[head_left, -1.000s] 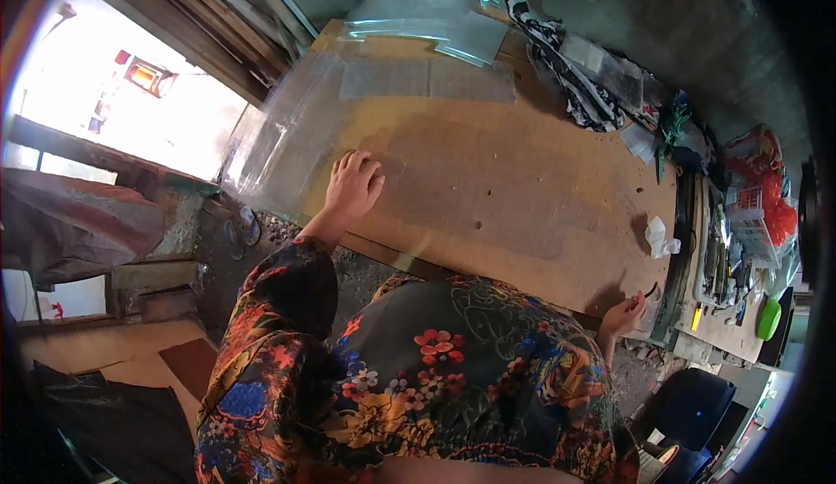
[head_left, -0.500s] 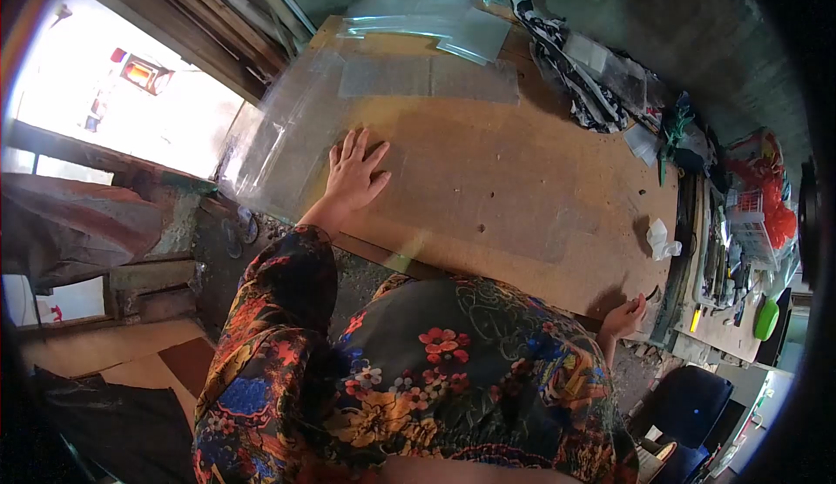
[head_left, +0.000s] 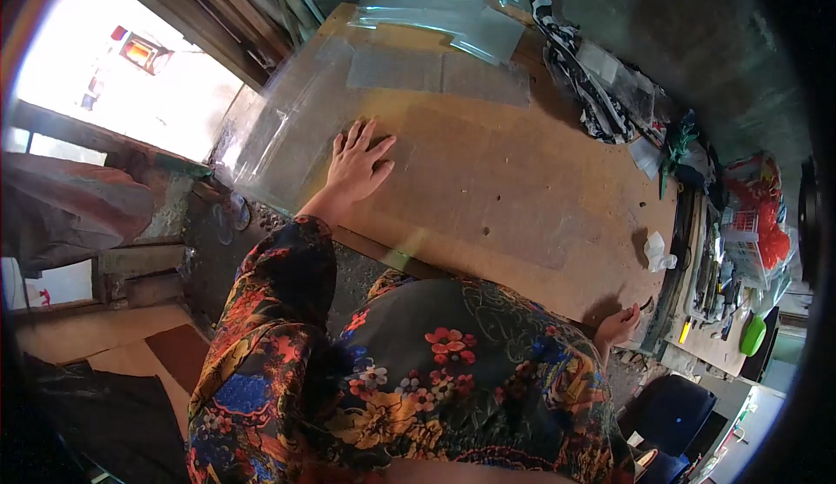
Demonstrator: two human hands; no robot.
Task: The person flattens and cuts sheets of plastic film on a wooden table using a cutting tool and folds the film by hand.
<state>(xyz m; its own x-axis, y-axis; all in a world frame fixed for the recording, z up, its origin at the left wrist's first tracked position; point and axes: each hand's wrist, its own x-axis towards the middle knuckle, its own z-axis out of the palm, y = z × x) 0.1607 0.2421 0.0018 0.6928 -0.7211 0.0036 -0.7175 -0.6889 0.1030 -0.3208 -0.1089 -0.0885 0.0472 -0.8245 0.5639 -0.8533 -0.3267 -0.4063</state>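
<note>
My left hand (head_left: pixel 355 171) lies flat with fingers spread on a large brown wooden board (head_left: pixel 601 197). Under and around it, thin clear plastic sheet (head_left: pixel 279 127) covers the left part of the board and reaches past its left edge. At the right front edge, my right hand (head_left: pixel 618 326) is closed, with a small dark, thin, pointed object (head_left: pixel 646 304) sticking up from its fingers; its exact kind is too small to tell. A crumpled piece of white material (head_left: pixel 657 252) lies on the board beyond this hand.
More clear plastic sheets (head_left: pixel 427 5) lie at the back. Black-and-white patterned plastic (head_left: pixel 579 70) is heaped along the wall. To the right are a basket (head_left: pixel 744 245) with a red bag (head_left: pixel 771 233), a yellow-handled tool (head_left: pixel 684 332) and a green object (head_left: pixel 754 334). A dark chair (head_left: pixel 675 414) stands below.
The view has tilted and shifted slightly. My left hand stays flat on the board, and my right hand stays closed near the right front edge, with little visible movement.
</note>
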